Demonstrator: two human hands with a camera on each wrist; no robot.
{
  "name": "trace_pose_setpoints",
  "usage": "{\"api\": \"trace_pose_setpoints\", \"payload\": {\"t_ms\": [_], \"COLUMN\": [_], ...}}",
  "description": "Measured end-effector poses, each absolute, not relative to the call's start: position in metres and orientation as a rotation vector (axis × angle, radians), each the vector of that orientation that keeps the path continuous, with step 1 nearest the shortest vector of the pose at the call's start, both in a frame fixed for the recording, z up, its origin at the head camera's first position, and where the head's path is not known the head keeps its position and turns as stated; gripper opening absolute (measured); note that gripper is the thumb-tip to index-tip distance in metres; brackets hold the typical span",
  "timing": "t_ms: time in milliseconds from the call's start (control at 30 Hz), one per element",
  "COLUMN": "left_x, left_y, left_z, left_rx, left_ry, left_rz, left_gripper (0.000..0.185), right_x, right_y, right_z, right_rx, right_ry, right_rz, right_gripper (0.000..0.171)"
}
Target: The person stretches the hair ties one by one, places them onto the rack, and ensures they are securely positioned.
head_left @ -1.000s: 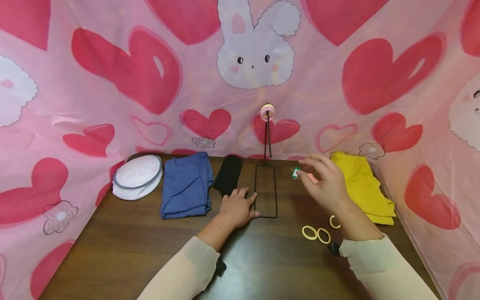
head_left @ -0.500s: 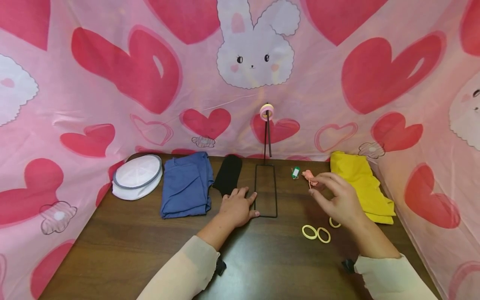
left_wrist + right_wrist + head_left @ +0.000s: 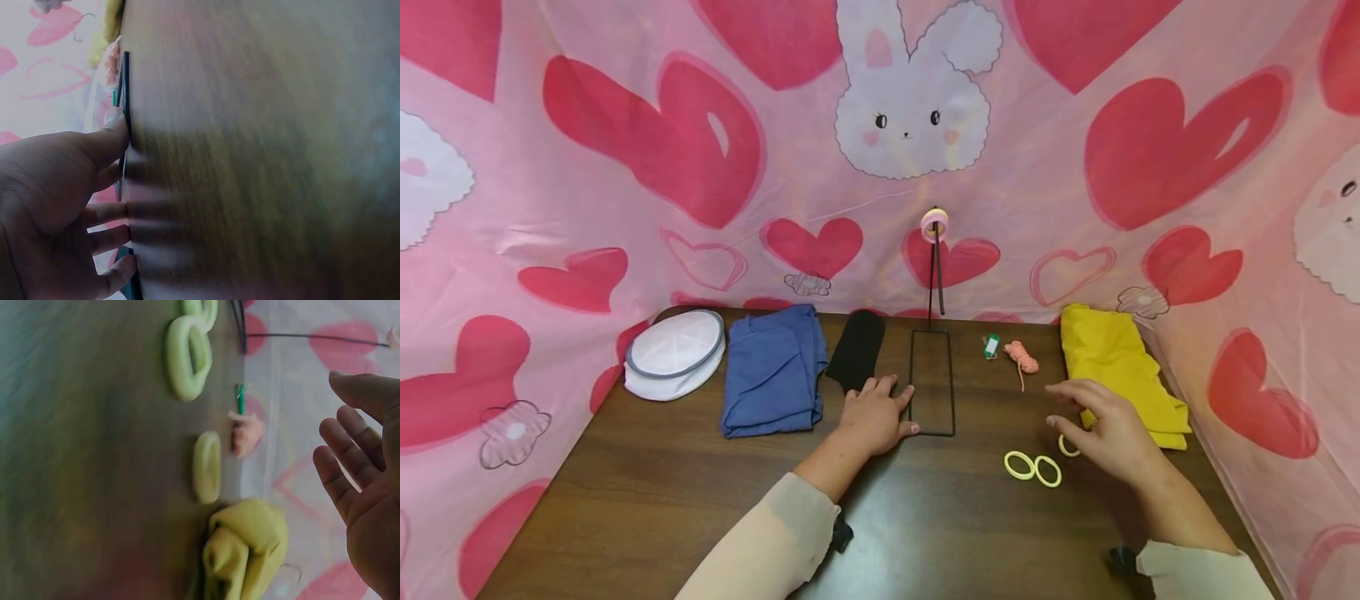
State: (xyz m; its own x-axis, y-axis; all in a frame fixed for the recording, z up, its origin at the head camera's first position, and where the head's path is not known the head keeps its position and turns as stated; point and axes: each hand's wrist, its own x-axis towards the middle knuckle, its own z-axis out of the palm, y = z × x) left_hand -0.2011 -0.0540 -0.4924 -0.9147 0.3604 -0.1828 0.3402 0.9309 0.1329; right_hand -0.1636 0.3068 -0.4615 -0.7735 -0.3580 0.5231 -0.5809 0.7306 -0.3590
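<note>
My left hand (image 3: 876,412) lies flat on the wooden table (image 3: 647,500), fingers straight. Its thumb (image 3: 115,128) touches the left side of a black wire stand's base (image 3: 932,383). My right hand (image 3: 1105,427) hovers open and holds nothing, just above a yellow ring (image 3: 1066,446) by a folded yellow cloth (image 3: 1120,367). Two more yellow rings (image 3: 1019,465) lie side by side to its left. A small pink cord bundle (image 3: 1021,354) and a green tag (image 3: 992,346) lie beyond the hand. In the right wrist view the open palm (image 3: 365,494) faces the rings (image 3: 187,356) and the cord (image 3: 249,434).
The stand's upright rod carries a pink ring (image 3: 935,223) on top. A black sock (image 3: 857,348), a folded blue cloth (image 3: 772,367) and a white cap (image 3: 676,352) lie at the back left. Pink heart-print fabric (image 3: 625,167) walls the table on three sides.
My right hand has let go of the pink cord by the green tag, and drawn back toward me and down over the yellow rings. The left hand has not moved.
</note>
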Motion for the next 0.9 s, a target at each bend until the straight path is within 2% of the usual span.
{"api": "trace_pose_setpoints", "payload": {"t_ms": [500, 900], "left_x": [-0.202, -0.203], "left_y": [-0.054, -0.054], "left_z": [-0.496, -0.496], "left_rx": [0.528, 0.527], "left_ry": [2.889, 2.89], "left_rz": [0.134, 0.125], "left_gripper": [0.071, 0.071], "right_x": [-0.15, -0.152], "right_y": [0.339, 0.342], "right_z": [-0.487, -0.487], "right_rx": [0.659, 0.572], "right_ry": [-2.815, -2.999], "right_rz": [0.627, 0.612], "right_gripper": [0.058, 0.054]}}
